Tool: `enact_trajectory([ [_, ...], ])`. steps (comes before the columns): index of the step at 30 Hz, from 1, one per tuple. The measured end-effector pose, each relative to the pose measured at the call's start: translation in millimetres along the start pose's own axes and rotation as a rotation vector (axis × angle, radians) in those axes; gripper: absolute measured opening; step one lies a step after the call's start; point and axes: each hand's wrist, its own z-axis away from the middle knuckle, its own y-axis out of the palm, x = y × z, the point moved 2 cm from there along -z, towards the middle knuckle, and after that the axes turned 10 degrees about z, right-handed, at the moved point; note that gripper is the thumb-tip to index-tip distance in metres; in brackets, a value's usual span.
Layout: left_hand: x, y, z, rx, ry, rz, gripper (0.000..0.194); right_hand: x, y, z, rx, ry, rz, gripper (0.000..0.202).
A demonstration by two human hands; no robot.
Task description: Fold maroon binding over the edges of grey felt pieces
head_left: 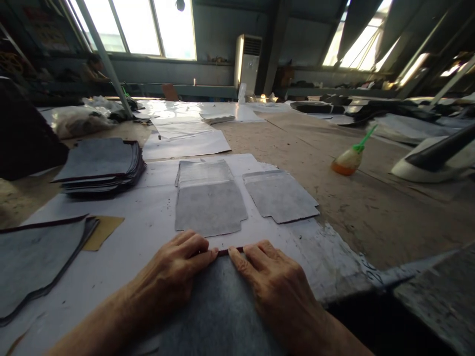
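Note:
Both of my hands press on the far edge of a grey leather piece [218, 311] lying on white paper [148, 232] at the table's near edge. My left hand [174, 272] and my right hand [270, 277] have their fingertips almost meeting on a folded dark red edge strip [226, 251]. Just beyond my fingers lie two more grey cut pieces, one [208, 198] straight ahead and one [280, 195] to its right.
A stack of grey pieces [100, 165] sits at the left, a larger piece [33, 257] over a tan sheet [104, 230] nearer. A glue bottle with green nozzle [351, 158] lies at the right, beside an iron [434, 158]. White sheets [185, 138] lie farther back.

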Motion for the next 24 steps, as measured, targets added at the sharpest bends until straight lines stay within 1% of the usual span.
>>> enact_trajectory([
  [4,-4,1.3,-2,0.023,0.004,-0.044,0.032,2,-5,-6,0.098,-0.089,0.084,0.036],
  [5,-5,1.7,-3,0.030,0.005,-0.058,0.031,3,-6,-9,0.096,-0.104,0.126,0.035],
  [7,-8,2.4,-6,0.034,0.017,-0.081,0.029,7,-7,-16,0.049,-0.116,0.173,0.028],
  [9,-9,2.7,-8,0.033,0.015,-0.077,0.027,12,-5,-21,0.026,-0.103,0.111,0.024],
  [12,-9,0.4,-8,0.027,0.005,-0.049,0.028,17,4,-23,0.048,-0.079,-0.024,0.024],
  [14,-7,-4.3,-3,-0.006,0.008,-0.024,0.028,18,8,-21,0.024,-0.089,-0.032,0.024],
  [16,-3,-10.2,4,-0.039,-0.019,0.020,0.033,17,10,-19,-0.008,-0.103,-0.027,0.025],
  [19,2,-17.0,16,-0.049,-0.044,0.078,0.038,14,10,-18,-0.059,-0.109,-0.057,0.027],
  [21,2,-19.3,20,-0.052,-0.020,0.058,0.037,14,8,-18,-0.077,-0.110,-0.074,0.029],
  [24,0,-19.8,19,-0.031,0.007,-0.006,0.032,14,6,-20,-0.058,-0.116,-0.063,0.029],
])
